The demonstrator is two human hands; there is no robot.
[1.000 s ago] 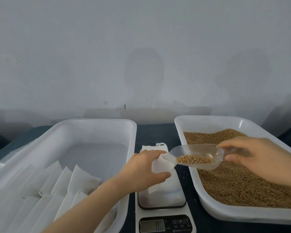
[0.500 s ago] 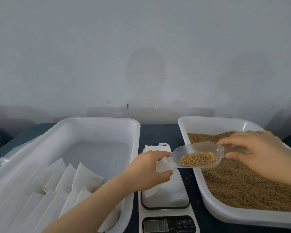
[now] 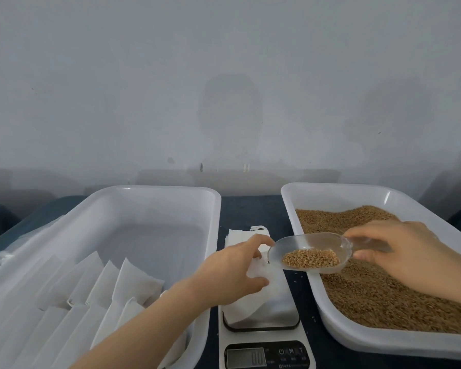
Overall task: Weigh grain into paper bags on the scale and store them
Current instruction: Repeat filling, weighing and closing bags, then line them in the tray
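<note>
Nearest me is the scale (image 3: 266, 354), its display showing what looks like zeros, though the digits are blurred. On its platform sits the paper bag (image 3: 253, 306), white, thin and creased. Its bottom rests on the plate and its top is lifted away from me. My left hand (image 3: 232, 272) grips that top edge, fingers curled around the paper to hold the mouth up.

The scoop (image 3: 309, 253) lies just to the right of the mouth, close beside my left fingertips. Its long axis runs left to right, open lip toward the bag and handle toward my right hand (image 3: 410, 251), which pinches the handle. A small heap of grain (image 3: 310, 259) lies in the clear bowl. I judge the pour needs a short move left and a tilt of the lip into the mouth.

The grain tray (image 3: 357, 339) sits under my right hand, and the storage tray (image 3: 213, 235) on my left holds filled bags (image 3: 133, 283) lying in overlapping rows. Beyond the scale, spare bags (image 3: 240, 235) are stacked on the dark worktop (image 3: 248, 209).
</note>
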